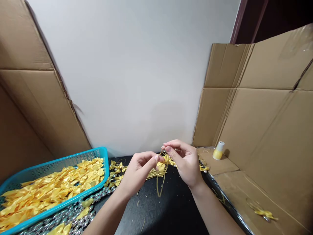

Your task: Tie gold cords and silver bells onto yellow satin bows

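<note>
Head view: left hand (143,166), thumb and fingertips closed in a pinch on a gold cord (159,192); right hand (186,160), thumb and forefinger likewise pinching the cord, just above and beside the left fingertips. The cord is raised over the far half of the black worktop (156,209), its loop hanging below the fingers; one yellow satin bow (160,167) shows at the left fingertips, whether gripped or merely behind them cannot be told. Behind the hands, near the worktop's far edge: one bundle of gold cords (155,174), lying flat; beaded yellow bows (118,167), several. Along the left edge: one teal plastic basket (107,163), perforated, heaped with loose yellow bows (66,184); strands of silver beads (75,215) beside its near wall. Past the right edge, on a cardboard sheet (232,182): one small bottle (218,151), white and yellow, upright, at the sheet's far end; one corded bow (265,213) with bead, nearer.
</note>
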Demonstrator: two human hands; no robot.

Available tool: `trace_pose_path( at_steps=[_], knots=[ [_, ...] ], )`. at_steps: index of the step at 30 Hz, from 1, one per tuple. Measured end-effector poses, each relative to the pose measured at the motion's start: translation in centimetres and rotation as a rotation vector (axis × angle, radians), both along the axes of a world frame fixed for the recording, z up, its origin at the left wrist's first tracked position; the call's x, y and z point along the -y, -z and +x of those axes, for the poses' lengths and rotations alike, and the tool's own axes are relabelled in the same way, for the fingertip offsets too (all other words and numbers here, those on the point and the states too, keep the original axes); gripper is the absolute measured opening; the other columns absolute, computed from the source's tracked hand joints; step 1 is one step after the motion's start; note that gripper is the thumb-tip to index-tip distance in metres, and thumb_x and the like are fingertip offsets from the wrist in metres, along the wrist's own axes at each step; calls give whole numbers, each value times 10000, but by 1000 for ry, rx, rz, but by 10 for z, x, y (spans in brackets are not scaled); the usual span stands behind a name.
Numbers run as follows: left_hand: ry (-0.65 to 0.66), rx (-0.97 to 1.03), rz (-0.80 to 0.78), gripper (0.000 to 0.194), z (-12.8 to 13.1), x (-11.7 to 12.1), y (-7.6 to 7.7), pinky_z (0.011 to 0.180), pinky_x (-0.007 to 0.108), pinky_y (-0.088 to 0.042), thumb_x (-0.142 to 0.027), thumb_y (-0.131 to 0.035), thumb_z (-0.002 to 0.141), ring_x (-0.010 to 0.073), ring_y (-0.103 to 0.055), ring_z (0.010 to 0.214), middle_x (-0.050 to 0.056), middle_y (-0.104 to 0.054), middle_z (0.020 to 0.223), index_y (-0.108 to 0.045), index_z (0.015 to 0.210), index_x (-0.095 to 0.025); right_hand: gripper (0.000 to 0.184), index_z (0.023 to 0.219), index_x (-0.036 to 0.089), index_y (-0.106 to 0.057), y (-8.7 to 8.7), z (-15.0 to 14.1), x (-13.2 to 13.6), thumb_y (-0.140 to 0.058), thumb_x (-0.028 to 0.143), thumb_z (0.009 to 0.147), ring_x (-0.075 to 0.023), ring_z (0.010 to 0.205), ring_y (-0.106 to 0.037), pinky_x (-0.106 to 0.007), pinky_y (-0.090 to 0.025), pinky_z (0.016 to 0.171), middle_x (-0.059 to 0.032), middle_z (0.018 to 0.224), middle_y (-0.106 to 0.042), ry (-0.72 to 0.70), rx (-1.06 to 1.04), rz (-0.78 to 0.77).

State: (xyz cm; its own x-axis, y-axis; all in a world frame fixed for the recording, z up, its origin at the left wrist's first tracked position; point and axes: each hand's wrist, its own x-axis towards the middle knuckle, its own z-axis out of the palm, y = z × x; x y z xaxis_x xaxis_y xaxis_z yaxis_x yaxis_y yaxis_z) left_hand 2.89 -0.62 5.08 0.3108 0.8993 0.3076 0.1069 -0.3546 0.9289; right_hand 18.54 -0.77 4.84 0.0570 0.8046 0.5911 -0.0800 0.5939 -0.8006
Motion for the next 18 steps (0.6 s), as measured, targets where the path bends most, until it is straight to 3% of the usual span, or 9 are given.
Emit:
trace_pose_path(
  at_steps=[6,11,15,18],
  knots=[
    [-59,-27,18,364,1,0,2,651,254,-456,-447,-578,848,161,-587,655,42,-681,660,-702,680,-149,102,834,218,-743,0,-3,4,-670,291,833,-144,700,-666,-268,-530,633,-20,768,-723,72,61,17],
    [-213,-68,82,338,-1,-5,3,655,275,-470,-423,-554,847,188,-618,670,52,-708,691,-739,754,-156,90,864,229,-724,-1,2,4,-661,292,851,-140,732,-691,-257,-561,664,-18,801,-748,154,-108,46],
    [-412,-231,177,276,-11,-21,9,557,249,-390,-391,-637,780,160,-550,559,17,-647,569,-692,629,-167,95,863,222,-715,-5,10,4,-669,303,850,-121,687,-675,-220,-557,597,-16,790,-749,168,-202,49],
    [-360,-283,115,277,-21,-36,15,490,235,-318,-378,-689,727,132,-482,487,-3,-582,489,-665,558,-160,87,858,220,-720,-6,15,2,-680,296,843,-94,616,-641,-199,-543,561,-11,788,-746,149,-208,49]
  ],
)
